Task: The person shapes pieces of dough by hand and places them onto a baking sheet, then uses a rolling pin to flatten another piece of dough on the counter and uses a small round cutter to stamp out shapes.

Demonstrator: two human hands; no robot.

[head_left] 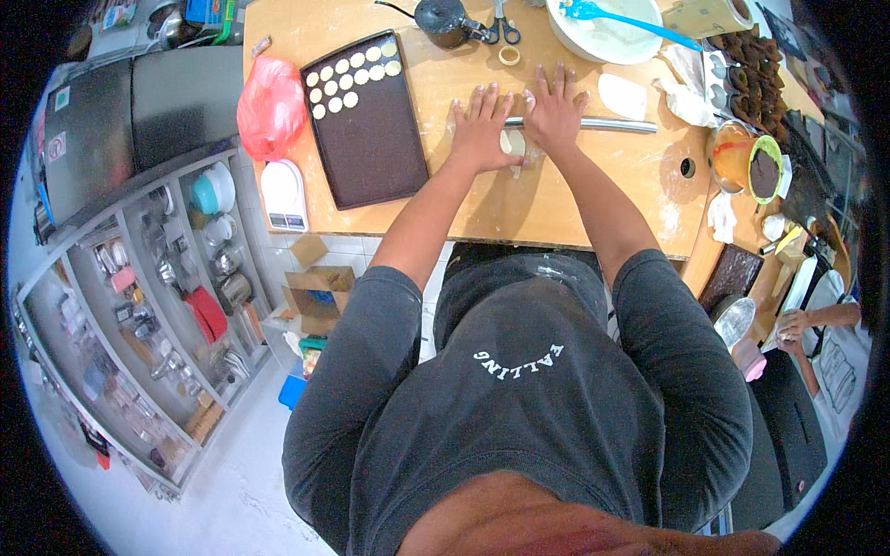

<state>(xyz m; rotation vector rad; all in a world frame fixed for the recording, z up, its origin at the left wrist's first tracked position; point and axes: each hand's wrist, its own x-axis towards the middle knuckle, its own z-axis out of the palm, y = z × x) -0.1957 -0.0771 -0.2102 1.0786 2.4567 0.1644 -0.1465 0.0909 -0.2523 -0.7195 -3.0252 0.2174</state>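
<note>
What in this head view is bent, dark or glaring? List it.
Head view: fisheye bends the shelf and table edges toward the rim; black corners ring the picture. Light is even and soft, with faint shadows under the left hand and right hand on the metal rod. The white bowl looks slightly washed out. The centre is sharp; the rim is softer.

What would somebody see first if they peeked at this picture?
First, the left hand and right hand pressing flat on a metal rolling pin over pale dough, mid-table. Left of them lies a dark baking tray with small dough rounds in its far corner, and beside that a bright red plastic bag.
</note>
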